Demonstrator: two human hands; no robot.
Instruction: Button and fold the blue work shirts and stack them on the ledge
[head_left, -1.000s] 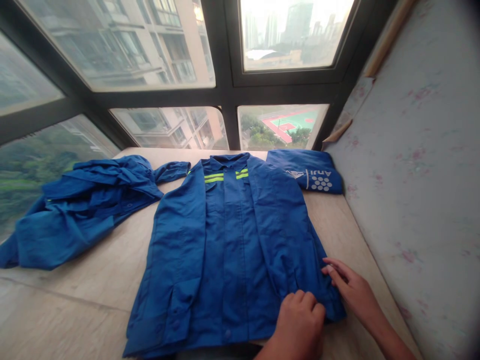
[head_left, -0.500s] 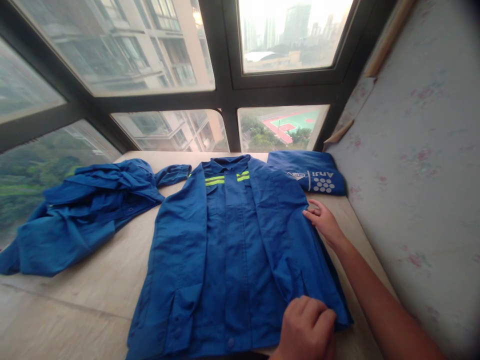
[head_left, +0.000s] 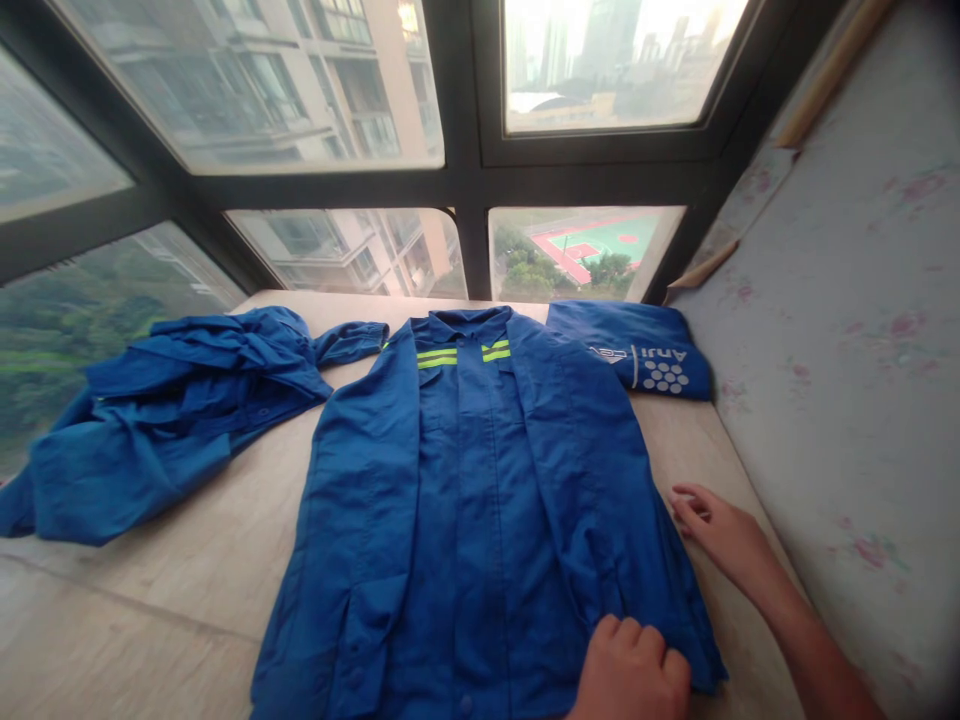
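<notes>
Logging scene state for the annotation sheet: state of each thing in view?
Middle jacket: laid out front up, looks fastened, sleeves down over front.
Left-hand garment: crumpled, one sleeve sticking out.
Printed blue cloth: folded.
Wallpaper: lifting near window corner.
Left hand: fingers curled at jacket's lower edge, grip hidden.
Right hand: fingers loosely bent beside jacket.

The left grip (head_left: 634, 672), a bare hand, was curled into a loose fist with its knuckles uppermost and fingertips tucked out of sight; its wrist was cut off at the lower edge of the view. The right grip (head_left: 721, 535), also bare, was relaxed, fingers gently bent and thumb slightly apart from the index finger. The bare right forearm (head_left: 814, 640) slanted up leftward from the lower right.
</notes>
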